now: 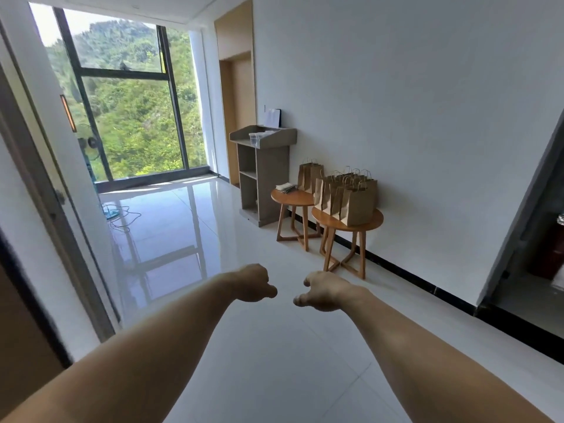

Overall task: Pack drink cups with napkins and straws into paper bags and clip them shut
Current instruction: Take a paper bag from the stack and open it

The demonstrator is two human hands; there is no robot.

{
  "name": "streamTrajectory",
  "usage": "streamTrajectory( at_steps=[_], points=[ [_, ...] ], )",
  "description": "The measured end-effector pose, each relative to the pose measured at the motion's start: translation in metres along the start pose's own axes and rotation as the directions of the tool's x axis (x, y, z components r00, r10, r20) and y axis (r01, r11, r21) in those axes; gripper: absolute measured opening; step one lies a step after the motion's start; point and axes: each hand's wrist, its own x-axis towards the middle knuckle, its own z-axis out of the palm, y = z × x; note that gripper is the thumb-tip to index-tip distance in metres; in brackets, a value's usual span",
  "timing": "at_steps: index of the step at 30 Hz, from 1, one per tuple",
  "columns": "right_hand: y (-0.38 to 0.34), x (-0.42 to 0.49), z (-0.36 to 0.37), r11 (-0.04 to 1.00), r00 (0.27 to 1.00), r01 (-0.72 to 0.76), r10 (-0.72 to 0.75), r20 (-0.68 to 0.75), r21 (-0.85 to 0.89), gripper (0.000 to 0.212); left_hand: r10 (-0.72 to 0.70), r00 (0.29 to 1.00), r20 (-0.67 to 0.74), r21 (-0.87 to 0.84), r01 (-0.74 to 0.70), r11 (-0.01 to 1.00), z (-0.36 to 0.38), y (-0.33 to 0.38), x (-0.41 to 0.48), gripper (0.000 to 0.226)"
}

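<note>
Two empty hands, left hand (pixel 253 283) and right hand (pixel 328 291), are hanging loosely curled, well apart from the paper bags (pixel 355 203) on the round counter (pixel 377 219), so packing is likely waiting on walking closer.

— What do the arms look like?
— Both forearms (pixel 171 340) are bare, uncovered all the way down to the wrists. The left hand (pixel 253 283) and right hand (pixel 328 293) are bare too.
</note>
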Motion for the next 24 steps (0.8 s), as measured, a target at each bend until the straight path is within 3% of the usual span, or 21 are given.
streamTrajectory(
  at_steps=[11,24],
  points=[
    [0.026,0.17,-0.07,0.999,0.997,0.054,-0.053,0.055,-0.009,0.062,-0.023,0.999,-0.025,0.042,0.024,0.999,-0.059,-0.014,0.161,0.048],
    [-0.037,0.419,-0.125,0.999,0.998,0.03,-0.028,0.047,-0.034,0.068,0.022,1.0,-0.002,0.05,-0.022,0.999,-0.14,-0.14,0.384,0.034]
  ],
)
